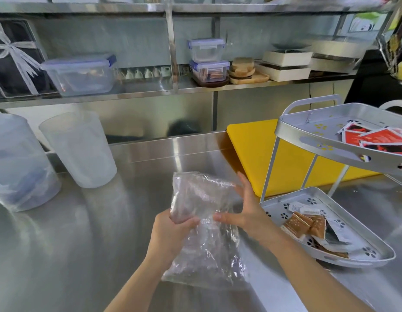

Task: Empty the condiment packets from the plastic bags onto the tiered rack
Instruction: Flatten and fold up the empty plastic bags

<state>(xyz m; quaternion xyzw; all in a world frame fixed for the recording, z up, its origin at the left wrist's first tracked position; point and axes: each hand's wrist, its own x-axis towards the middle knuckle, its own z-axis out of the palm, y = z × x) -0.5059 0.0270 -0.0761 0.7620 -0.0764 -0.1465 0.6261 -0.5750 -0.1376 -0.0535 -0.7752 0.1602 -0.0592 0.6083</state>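
We note the left grip and right grip both clutch the crumpled clear plastic bag above the steel desk. It seems emptied, and condiment packets lie on the pale grey two-tier rack. Next move, in our judgement: set it aside.

left hand, right hand bare; left forearm, right forearm bare to frame edge; fingers slender.

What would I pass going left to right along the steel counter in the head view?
translucent bucket → translucent tub → plastic bag → tiered rack. The yellow board is left out, since it overlaps the rack.
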